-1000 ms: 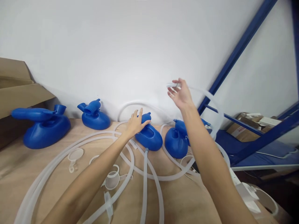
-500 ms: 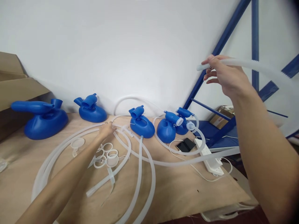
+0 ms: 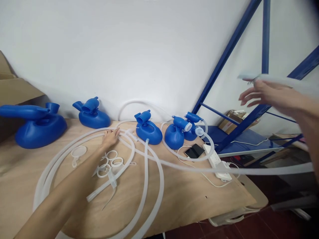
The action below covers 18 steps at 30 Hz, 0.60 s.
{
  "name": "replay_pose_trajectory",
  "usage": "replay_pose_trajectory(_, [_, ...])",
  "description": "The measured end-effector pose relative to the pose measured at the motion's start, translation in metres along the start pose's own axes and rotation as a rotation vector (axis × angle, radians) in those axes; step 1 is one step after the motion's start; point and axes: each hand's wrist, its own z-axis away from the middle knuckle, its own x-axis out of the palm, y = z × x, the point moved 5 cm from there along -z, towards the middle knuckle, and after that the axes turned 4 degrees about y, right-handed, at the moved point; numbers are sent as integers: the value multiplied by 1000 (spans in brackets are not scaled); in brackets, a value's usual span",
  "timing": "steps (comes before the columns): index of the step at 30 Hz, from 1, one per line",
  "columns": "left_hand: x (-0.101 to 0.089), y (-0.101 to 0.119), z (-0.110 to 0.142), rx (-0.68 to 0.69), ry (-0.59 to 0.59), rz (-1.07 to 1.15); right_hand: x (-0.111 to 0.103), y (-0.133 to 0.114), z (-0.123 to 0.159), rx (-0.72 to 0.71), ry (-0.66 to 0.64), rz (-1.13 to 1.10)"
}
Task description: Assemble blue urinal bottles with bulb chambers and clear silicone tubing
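Note:
My right hand point(image 3: 274, 94) is raised at the right, thumb and forefinger pinching a translucent plastic tube point(image 3: 281, 79) near its end. The other fingers stick out loosely, and the tube is smeared by motion. Low on the table, my left hand point(image 3: 111, 137) has its fingers closed over the coiled tubing point(image 3: 74, 138); the fingertips are partly hidden. Beside it stands a blue plastic bottle point(image 3: 149, 132) with a tube joined to its front. White plastic rings point(image 3: 111, 155) and a round lid with a strap point(image 3: 78, 151) lie below my left wrist.
More blue bottles stand left point(image 3: 41, 131), at the back point(image 3: 94, 119) and right point(image 3: 174, 136). A phone point(image 3: 194, 151) and a white power strip point(image 3: 218, 162) lie near the table's right end. A cardboard box point(image 3: 20, 89) is at left, a blue metal rack point(image 3: 221, 63) at right.
My right hand has moved right and slightly down, drawing the tube along with it. The left hand stays on the coil. The view has turned a little to the right.

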Motion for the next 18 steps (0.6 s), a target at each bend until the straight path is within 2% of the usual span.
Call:
replay_pose_trajectory(1, [1,0,0,2,0,0,14,15,8,73,-55,-58])
replay_pose_trajectory(3, [3,0,0,1,1,0,62,35,35,132,-307,-117])
replay_pose_trajectory(4, [3,0,0,0,2,0,90,38,53,112,-442,-121])
replay_pose_trajectory(6, [4,0,-1,0,1,-2,146,37,96,34,-646,-68])
replay_pose_trajectory(9, [5,0,-2,10,-1,-7,221,19,160,-159,-759,-32])
replay_pose_trajectory(11, [5,0,-3,15,-2,-11,261,8,202,-295,-877,6])
replay_pose_trajectory(13, [4,-1,-4,17,-1,-15,290,4,238,-391,-984,63])
replay_pose_trajectory(15, [4,0,-6,19,4,-19,305,5,259,-411,-924,77])
replay_pose_trajectory(18, [4,0,-7,14,13,-24,311,11,284,-438,-854,79])
